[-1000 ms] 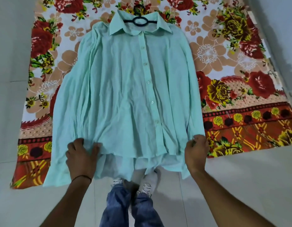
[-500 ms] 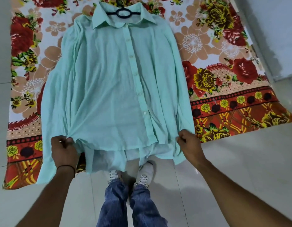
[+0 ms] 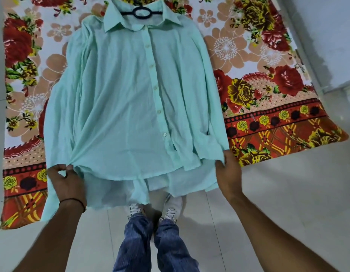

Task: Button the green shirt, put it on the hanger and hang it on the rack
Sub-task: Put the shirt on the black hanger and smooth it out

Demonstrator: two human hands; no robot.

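Note:
The pale green shirt (image 3: 119, 99) lies spread front-up on a floral cloth, its placket buttoned down the middle. A dark hanger (image 3: 142, 13) sits inside the collar at the top, its hook out of frame. My left hand (image 3: 67, 182) pinches the lower left hem and lifts it slightly. At the lower right corner of the shirt, my right hand (image 3: 228, 174) grips the hem. The back tail hangs over the cloth's near edge, above my shoes.
The red and orange floral cloth (image 3: 278, 122) covers the pale tiled floor (image 3: 287, 193). My legs in blue jeans and my white shoes (image 3: 171, 208) stand at the cloth's near edge. A white wall (image 3: 331, 36) rises on the right. No rack is in view.
Both hands went from pressing flat on the hem to pinching it and moved outward to the shirt's lower corners. The hem is now lifted a little and the view has shifted closer.

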